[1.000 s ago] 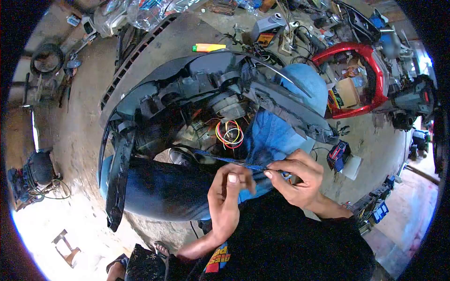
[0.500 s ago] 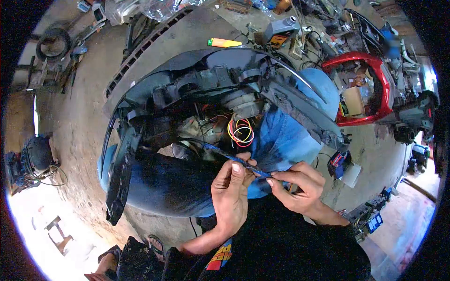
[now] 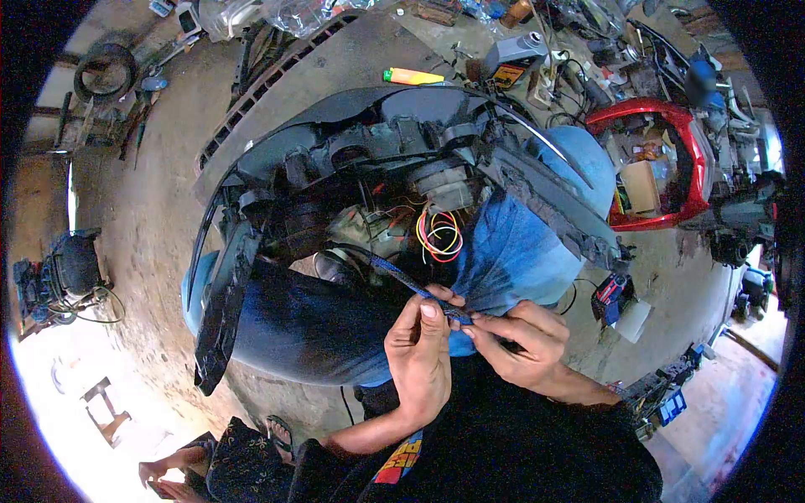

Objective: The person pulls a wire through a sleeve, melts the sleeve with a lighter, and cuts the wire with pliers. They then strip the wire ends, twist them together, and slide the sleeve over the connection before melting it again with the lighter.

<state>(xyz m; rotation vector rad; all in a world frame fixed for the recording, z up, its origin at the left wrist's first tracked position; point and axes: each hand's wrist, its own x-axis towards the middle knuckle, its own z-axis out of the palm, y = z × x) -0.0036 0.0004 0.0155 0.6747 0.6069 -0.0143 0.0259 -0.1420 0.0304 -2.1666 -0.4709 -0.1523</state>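
Head view: the left hand [image 3: 422,356] and right hand [image 3: 528,339] meet in front of the torso, both closed in fingertip pinches on a blue-sleeved cable [image 3: 392,270]. The left thumb and fingers bear on the sleeve; the right thumb and forefinger pinch it just beside them, toward its near end. Whether any cable continues inside the right hand cannot be told. From the grip, the cable runs forward and leftward in a shallow curve over the jeans [image 3: 319,323] toward the black plastic housing [image 3: 390,134], which arches beyond the grip. A loose coil of thin wires [image 3: 425,241] hangs straight ahead of the grip, apart from it. Handling, as judged: the cable is light and flexible, bends easily, and its sleeve may slide or bunch over the conductors; take hold with light fingertip pressure on the sleeve close to the near end, and avoid tugging toward the housing. Compared with the frame one second earlier, the hands are closer together, and the cable, formerly nearly straight between housing and grip, now bows and descends more steeply toward the fingers.
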